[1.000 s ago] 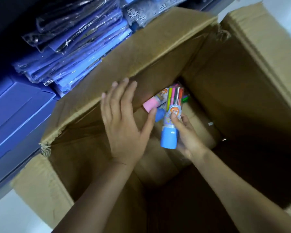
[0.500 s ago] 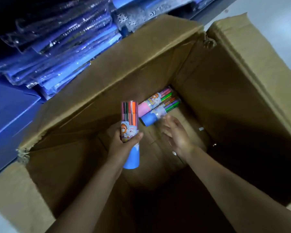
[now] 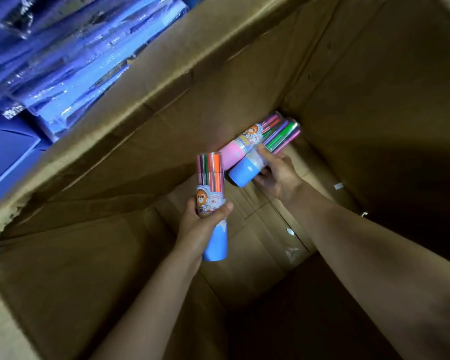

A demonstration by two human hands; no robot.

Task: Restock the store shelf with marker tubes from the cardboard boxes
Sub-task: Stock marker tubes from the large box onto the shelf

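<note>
**A:** Where do things stand in the big brown cardboard box (image 3: pixel 244 81)?

**B:** The left hand (image 3: pixel 200 224) is wrapped round the middle of a clear plastic marker tube with a blue cap end (image 3: pixel 211 203), held upright above the box floor, thumb across its cartoon label. The right hand (image 3: pixel 277 175) is closing on a second clear tube with a blue base (image 3: pixel 257 162), which lies on the floor toward the far corner of the box; the thumb is on top, and the fingers curl under the blue end.

**A:** Anything else down there?

**B:** One more, a clear tube with a pink base (image 3: pixel 240 149), lying touching the blue-based one, tucked against the far wall. Those look like the last ones in this box.

**A:** So how should the right hand finish the pick?

**B:** I'd grip round the barrel, not only the cap, since a cap may slip off under a pull. Lift straight up and away from the far wall, so the pink tube isn't dragged or rolled along. Keep the left tube steady and clear of the right wrist.

**A:** And the shelf?

**B:** Only stacked blue items in glossy plastic wrap (image 3: pixel 63 61) show outside the box, past its left wall. The marker slot isn't visible, so I can't say where these go. With both hands full, the pink tube probably needs a second reach.
</note>
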